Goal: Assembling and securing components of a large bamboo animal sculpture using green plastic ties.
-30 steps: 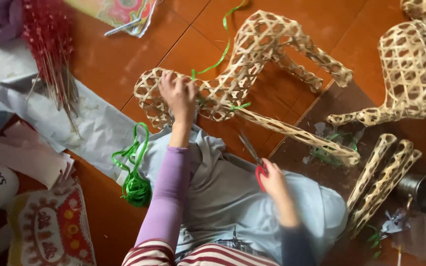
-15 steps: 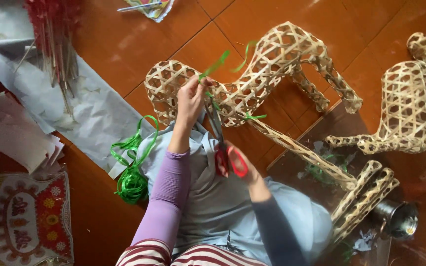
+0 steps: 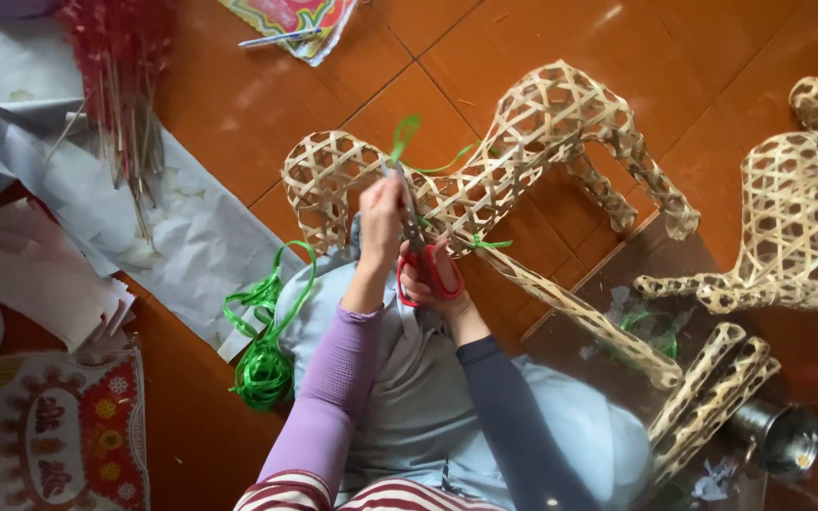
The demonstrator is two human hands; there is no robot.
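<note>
My right hand (image 3: 433, 284) has brought the red-handled scissors (image 3: 420, 255) up from my lap, gripped shut, blades now at the green ribbon (image 3: 407, 142) my left hand (image 3: 382, 210) pinches against the woven bamboo frame (image 3: 485, 180); trimming looks imminent.

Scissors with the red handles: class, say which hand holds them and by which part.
The right hand holds the scissors by their red handle loops, fingers through them. The left hand pinches green ribbon at the woven bamboo frame.
</note>
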